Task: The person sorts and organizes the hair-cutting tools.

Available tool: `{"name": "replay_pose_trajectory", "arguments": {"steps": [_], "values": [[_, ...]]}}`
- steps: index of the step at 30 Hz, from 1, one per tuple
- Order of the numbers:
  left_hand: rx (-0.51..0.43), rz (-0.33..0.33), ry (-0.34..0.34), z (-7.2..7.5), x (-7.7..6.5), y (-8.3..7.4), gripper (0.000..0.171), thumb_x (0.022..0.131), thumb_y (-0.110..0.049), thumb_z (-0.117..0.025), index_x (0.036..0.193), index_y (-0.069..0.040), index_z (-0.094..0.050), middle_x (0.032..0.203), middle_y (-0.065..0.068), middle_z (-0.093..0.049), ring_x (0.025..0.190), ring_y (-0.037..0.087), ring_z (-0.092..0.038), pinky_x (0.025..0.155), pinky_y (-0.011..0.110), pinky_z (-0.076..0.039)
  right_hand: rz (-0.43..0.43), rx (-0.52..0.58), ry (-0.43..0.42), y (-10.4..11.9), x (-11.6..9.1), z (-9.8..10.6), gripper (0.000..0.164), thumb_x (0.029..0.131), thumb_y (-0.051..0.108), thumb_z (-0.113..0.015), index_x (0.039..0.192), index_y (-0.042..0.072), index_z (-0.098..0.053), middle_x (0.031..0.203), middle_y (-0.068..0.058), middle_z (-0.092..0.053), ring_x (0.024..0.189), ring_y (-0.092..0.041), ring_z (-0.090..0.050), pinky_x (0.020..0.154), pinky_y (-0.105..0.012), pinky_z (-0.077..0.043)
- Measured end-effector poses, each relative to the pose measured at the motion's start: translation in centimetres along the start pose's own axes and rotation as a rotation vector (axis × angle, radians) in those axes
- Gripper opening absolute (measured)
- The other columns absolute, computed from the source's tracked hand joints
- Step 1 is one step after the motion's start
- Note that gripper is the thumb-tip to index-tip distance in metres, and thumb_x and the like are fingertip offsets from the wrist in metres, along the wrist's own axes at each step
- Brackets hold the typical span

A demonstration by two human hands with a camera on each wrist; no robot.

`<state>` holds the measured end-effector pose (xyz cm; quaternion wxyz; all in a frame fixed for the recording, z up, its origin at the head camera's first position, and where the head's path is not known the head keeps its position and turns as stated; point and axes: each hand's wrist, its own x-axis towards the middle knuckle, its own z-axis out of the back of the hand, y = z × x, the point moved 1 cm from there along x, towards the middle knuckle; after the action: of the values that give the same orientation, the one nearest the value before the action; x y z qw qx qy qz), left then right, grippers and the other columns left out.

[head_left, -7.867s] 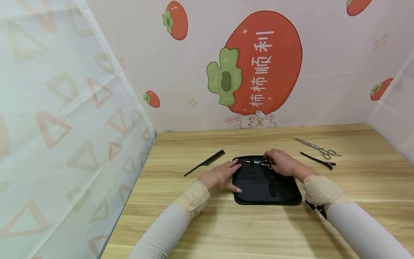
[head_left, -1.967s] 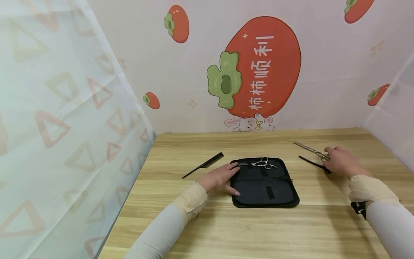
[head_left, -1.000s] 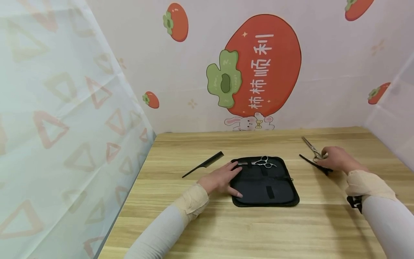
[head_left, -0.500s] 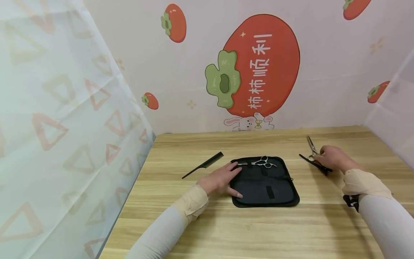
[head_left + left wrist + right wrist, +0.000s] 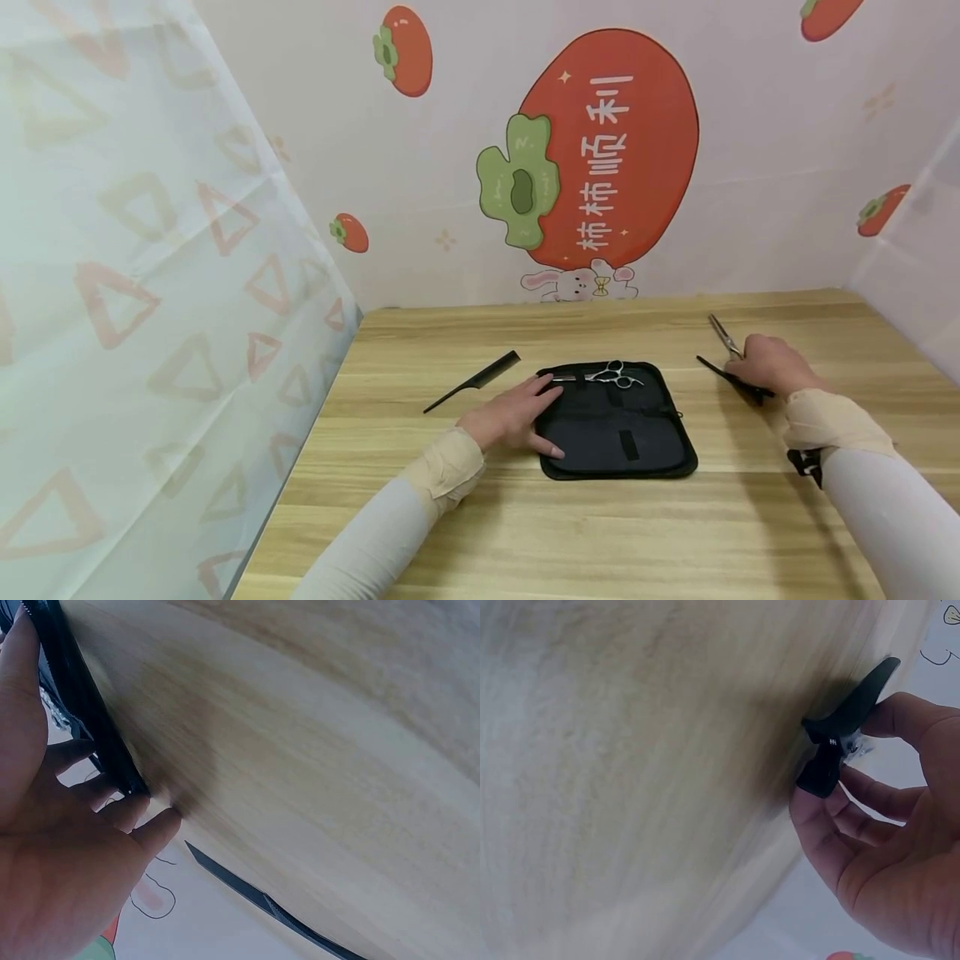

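Note:
An unfolded black zip case (image 5: 592, 442) lies on the table. My left hand (image 5: 513, 412) rests on its left edge, fingers spread, thumb apart near the front. Inside, a silver pair of scissors (image 5: 617, 377) sits along the back half, its blades under a strap. To the right, my right hand (image 5: 776, 362) grips a second pair of scissors (image 5: 722, 333) by the handles, which the fingers mostly hide; its blades point away from me. Just in front of that hand lies a black hair clip (image 5: 731, 379). The right wrist view shows the clip (image 5: 847, 720) before the thumb and fingers.
A black tail comb (image 5: 480, 377) lies on the wooden table (image 5: 570, 533) left of the case. Behind the table stands a wall covering (image 5: 420, 167) printed with persimmons, and a patterned sheet (image 5: 172, 333) hangs along the left side.
My right hand has gone from the scissors in the case to the pair on the right. That pair has swung from pointing left to pointing away. My left hand stays on the case.

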<state>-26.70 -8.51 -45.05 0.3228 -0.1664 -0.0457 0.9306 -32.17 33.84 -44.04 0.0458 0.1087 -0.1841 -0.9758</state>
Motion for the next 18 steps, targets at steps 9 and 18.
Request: {"name": "replay_pose_trajectory", "arguments": {"steps": [9, 18], "values": [[-0.008, -0.004, 0.002, 0.07, -0.03, 0.12, 0.108, 0.084, -0.067, -0.072, 0.165, -0.017, -0.021, 0.172, 0.009, -0.011, 0.158, 0.028, -0.011, 0.124, 0.04, -0.022, -0.041, -0.001, 0.058, 0.64, -0.23, 0.43, 0.032, 0.094, 0.028, -0.06, 0.082, 0.0, -0.048, 0.072, -0.013, -0.052, 0.059, -0.026, -0.053, 0.052, -0.037, -0.047], [-0.001, 0.004, 0.008, 0.03, -0.04, 0.13, 0.108, 0.084, -0.067, -0.072, 0.165, -0.019, -0.02, 0.172, 0.007, -0.009, 0.158, 0.026, -0.01, 0.124, 0.039, -0.022, -0.04, 0.028, 0.032, 0.44, -0.35, 0.51, 0.033, 0.09, 0.027, -0.064, 0.082, 0.0, -0.047, 0.07, -0.012, -0.051, 0.054, -0.023, -0.053, 0.048, -0.036, -0.048]]}}
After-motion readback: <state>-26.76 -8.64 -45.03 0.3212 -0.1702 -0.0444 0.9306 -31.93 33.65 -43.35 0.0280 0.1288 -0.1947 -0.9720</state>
